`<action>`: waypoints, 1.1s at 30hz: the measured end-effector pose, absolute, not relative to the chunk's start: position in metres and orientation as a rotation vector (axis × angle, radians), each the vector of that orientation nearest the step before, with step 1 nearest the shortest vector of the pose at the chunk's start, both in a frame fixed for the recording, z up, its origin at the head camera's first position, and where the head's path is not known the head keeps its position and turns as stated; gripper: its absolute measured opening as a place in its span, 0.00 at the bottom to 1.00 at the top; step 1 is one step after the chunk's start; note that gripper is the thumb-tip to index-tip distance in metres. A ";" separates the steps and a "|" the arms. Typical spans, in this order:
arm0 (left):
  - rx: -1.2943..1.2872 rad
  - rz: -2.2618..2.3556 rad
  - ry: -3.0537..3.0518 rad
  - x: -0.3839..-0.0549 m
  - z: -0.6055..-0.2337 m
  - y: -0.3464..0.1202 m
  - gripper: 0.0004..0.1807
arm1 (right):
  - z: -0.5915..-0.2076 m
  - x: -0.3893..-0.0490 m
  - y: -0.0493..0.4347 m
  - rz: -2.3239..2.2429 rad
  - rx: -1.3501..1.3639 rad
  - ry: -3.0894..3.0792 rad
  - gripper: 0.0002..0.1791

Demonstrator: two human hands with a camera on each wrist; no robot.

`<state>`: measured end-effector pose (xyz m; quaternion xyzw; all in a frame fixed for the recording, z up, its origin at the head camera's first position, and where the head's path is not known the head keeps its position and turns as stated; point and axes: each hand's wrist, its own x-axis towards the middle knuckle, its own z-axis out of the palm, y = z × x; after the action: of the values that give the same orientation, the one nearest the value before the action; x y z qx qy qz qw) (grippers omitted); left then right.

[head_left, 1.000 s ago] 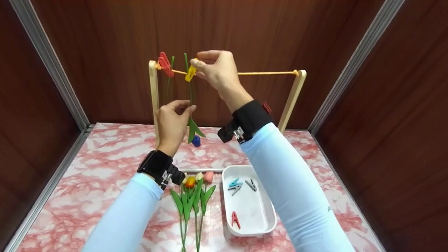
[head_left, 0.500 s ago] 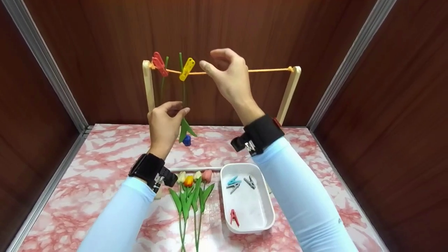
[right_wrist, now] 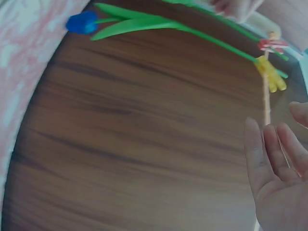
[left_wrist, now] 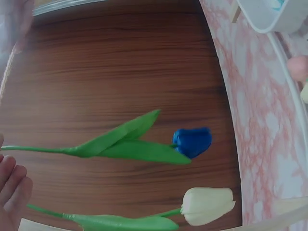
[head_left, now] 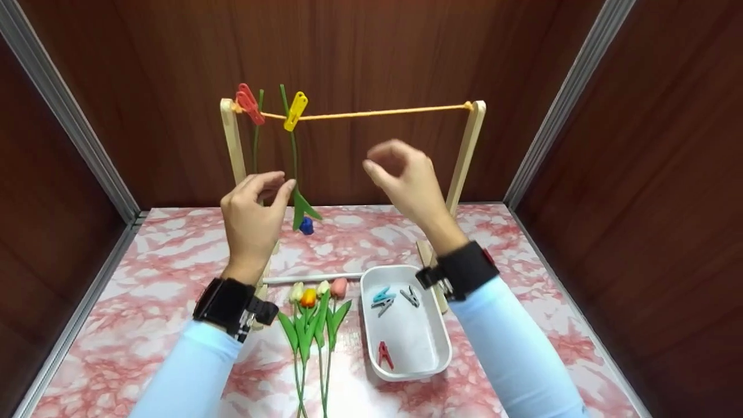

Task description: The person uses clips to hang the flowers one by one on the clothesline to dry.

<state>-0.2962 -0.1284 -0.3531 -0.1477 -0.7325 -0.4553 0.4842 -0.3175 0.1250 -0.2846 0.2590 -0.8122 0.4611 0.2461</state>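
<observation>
A blue tulip hangs head down from an orange cord, its stem clamped there by a yellow clothespin. My left hand is right beside this stem, thumb and fingers parted and relaxed. To its left a red clothespin clamps a second stem; the left wrist view shows that flower as a white tulip, head down too. My right hand is in the air below the cord, right of the tulips, holding nothing, its fingers loosely bent.
Two wooden posts carry the cord. On the marbled table lie several tulips in white, orange and pink. Right of them, a white tray holds a red clothespin and several blue and grey ones. A wooden wall stands behind.
My right hand has let go of the yellow clothespin and moved right and down. My left hand has loosened from the blue tulip's stem and shifted slightly left. The clothespin stays on the cord.
</observation>
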 end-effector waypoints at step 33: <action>-0.460 -1.200 -2.381 -0.234 -0.544 -0.097 0.12 | -0.510 -0.276 0.156 0.220 1.532 -3.170 0.14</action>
<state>-0.2336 -0.0967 -0.5438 -0.1660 -0.8592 -0.4329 0.2163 -0.2757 0.1560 -0.5102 0.4263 -0.8819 0.0612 -0.1918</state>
